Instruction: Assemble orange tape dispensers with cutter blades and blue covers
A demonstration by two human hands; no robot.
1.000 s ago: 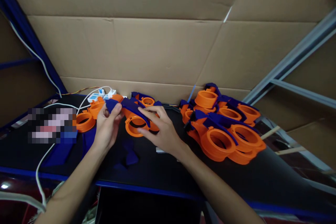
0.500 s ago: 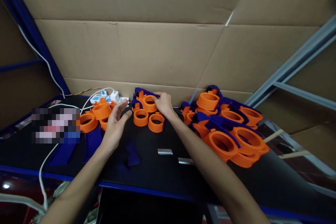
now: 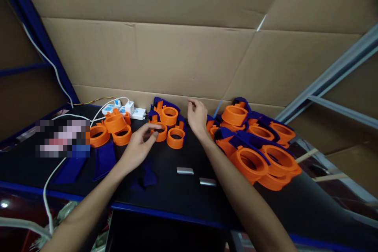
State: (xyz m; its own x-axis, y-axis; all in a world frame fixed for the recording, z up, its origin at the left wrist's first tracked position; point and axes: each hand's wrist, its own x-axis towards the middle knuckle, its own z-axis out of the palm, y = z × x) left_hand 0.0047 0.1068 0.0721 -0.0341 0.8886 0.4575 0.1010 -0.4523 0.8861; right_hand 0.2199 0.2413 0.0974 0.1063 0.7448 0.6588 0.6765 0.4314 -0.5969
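My left hand (image 3: 138,147) is at the left side of an orange ring (image 3: 161,135) in the middle group. Its thumb and fingers are apart and overlap the ring's edge; I cannot tell whether they touch it. To the right of this group, my right hand (image 3: 197,117) hovers with loosely bent fingers and nothing visible in them. Another orange ring (image 3: 175,138) stands in front, and a third orange ring (image 3: 169,115) rests higher up against dark blue curved pieces (image 3: 161,101).
More orange rings (image 3: 99,137) cluster at left, beside flat blue pieces (image 3: 105,161). Larger orange-and-blue assemblies (image 3: 251,164) pile up at right. Two silvery strips (image 3: 185,171) lie on the black table (image 3: 177,195). A white power strip (image 3: 138,113) with cables sits by the cardboard wall (image 3: 189,59).
My right hand has left the upper ring of the middle group and moved right. My left hand has moved right, from the left cluster to the middle group's front left ring.
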